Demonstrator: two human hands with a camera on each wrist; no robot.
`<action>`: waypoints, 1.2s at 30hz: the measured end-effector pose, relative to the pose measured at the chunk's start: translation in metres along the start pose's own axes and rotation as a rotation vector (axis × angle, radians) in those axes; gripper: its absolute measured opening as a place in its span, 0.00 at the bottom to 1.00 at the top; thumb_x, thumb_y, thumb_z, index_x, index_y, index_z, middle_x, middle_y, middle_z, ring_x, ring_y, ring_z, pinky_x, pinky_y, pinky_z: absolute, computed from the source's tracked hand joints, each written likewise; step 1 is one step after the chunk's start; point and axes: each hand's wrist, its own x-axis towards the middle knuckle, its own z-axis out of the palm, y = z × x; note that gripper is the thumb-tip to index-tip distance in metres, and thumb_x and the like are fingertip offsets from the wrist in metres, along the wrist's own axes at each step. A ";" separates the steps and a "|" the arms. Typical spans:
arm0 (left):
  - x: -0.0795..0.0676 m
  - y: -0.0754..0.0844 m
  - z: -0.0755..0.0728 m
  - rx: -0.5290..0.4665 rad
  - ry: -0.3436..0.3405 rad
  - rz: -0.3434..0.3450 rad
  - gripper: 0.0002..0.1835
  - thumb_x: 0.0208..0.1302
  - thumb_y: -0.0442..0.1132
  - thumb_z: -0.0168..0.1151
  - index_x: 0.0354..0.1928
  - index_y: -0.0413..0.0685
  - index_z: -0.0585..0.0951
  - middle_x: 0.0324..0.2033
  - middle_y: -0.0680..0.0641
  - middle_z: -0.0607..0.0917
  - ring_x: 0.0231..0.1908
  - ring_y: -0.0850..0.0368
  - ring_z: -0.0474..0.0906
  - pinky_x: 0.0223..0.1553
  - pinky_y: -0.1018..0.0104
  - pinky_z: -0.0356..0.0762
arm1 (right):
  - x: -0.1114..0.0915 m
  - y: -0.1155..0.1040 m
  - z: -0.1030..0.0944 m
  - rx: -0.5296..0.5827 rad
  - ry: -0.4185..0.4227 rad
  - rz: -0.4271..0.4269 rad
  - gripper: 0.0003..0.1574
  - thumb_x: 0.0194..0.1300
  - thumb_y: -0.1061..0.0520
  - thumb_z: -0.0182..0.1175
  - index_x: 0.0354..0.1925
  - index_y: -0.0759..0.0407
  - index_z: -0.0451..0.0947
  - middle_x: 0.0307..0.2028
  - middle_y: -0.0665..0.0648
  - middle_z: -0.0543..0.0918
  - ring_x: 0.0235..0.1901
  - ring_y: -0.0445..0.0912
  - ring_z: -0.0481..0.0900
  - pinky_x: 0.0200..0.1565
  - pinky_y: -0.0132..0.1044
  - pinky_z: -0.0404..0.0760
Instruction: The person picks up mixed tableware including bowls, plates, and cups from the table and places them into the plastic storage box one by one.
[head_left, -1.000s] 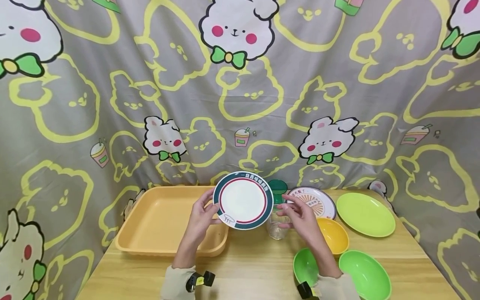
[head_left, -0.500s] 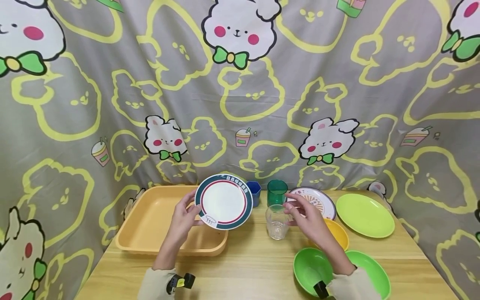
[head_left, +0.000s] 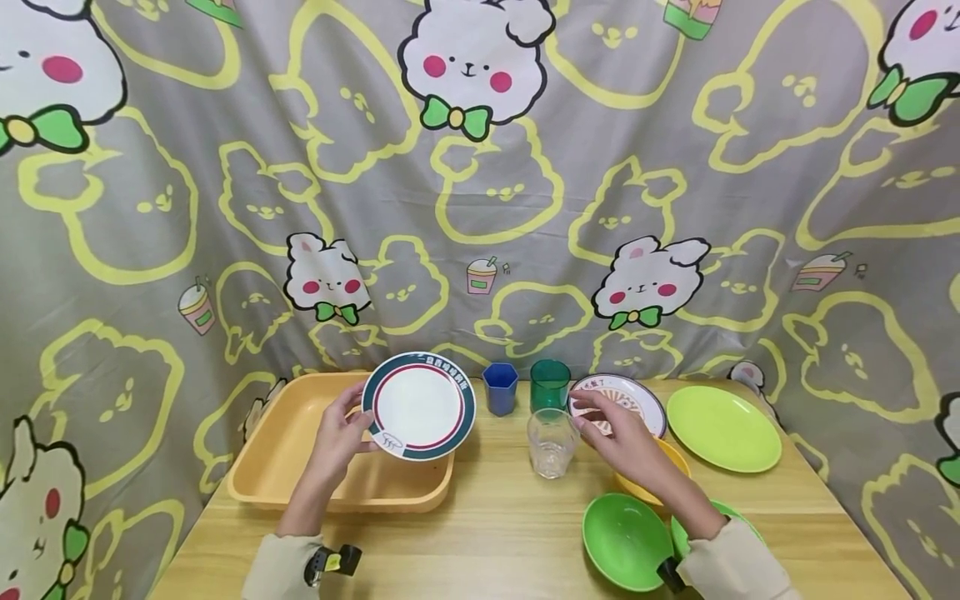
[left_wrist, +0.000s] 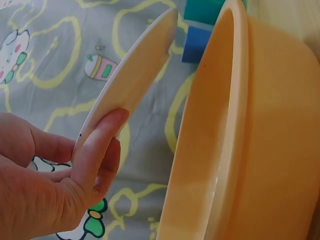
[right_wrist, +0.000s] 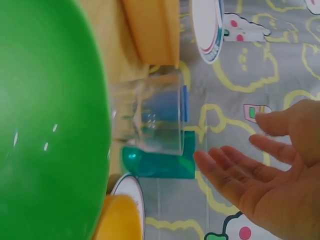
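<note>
My left hand (head_left: 342,435) pinches the left edge of a white plate (head_left: 420,407) with a dark green rim band and a red ring. The plate is held tilted above the right part of a yellow-orange tray (head_left: 285,502). In the left wrist view the thumb lies on one face of the plate (left_wrist: 135,75) and the fingers support its underside. My right hand (head_left: 617,435) holds nothing, its fingers loosely spread beside a clear cup (head_left: 551,450). From the right wrist, the open right hand (right_wrist: 270,175) shows past the rim of the clear cup (right_wrist: 150,115).
Behind the clear cup stand a blue cup (head_left: 500,389) and a green cup (head_left: 550,385). To the right are a patterned plate (head_left: 647,402), a lime oval plate (head_left: 723,428), an orange bowl (head_left: 675,457) and green bowls, one (head_left: 626,542) nearest the front. A patterned curtain hangs behind.
The left hand has carried the plate leftward over the tray, uncovering the blue cup. My right hand, apart from the plate throughout, has shifted slightly right.
</note>
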 end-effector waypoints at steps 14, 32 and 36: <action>0.002 -0.007 -0.040 0.113 0.033 -0.025 0.28 0.76 0.26 0.48 0.75 0.32 0.62 0.63 0.28 0.71 0.40 0.50 0.80 0.26 0.63 0.87 | -0.004 0.019 -0.022 -0.139 -0.048 -0.173 0.28 0.70 0.63 0.65 0.66 0.64 0.73 0.63 0.63 0.79 0.57 0.58 0.80 0.48 0.50 0.87; 0.004 -0.018 -0.078 0.243 0.034 -0.130 0.29 0.73 0.25 0.43 0.74 0.24 0.56 0.61 0.24 0.67 0.43 0.41 0.80 0.32 0.57 0.89 | -0.013 0.046 -0.045 -0.259 -0.100 -0.199 0.36 0.70 0.57 0.67 0.71 0.62 0.67 0.68 0.62 0.74 0.68 0.63 0.70 0.64 0.66 0.71; 0.007 -0.024 -0.083 0.248 0.031 -0.146 0.30 0.72 0.24 0.43 0.73 0.22 0.54 0.61 0.23 0.65 0.43 0.40 0.80 0.32 0.57 0.89 | -0.013 0.051 -0.052 -0.282 -0.089 -0.198 0.36 0.70 0.58 0.67 0.71 0.61 0.68 0.68 0.64 0.74 0.67 0.65 0.70 0.64 0.67 0.70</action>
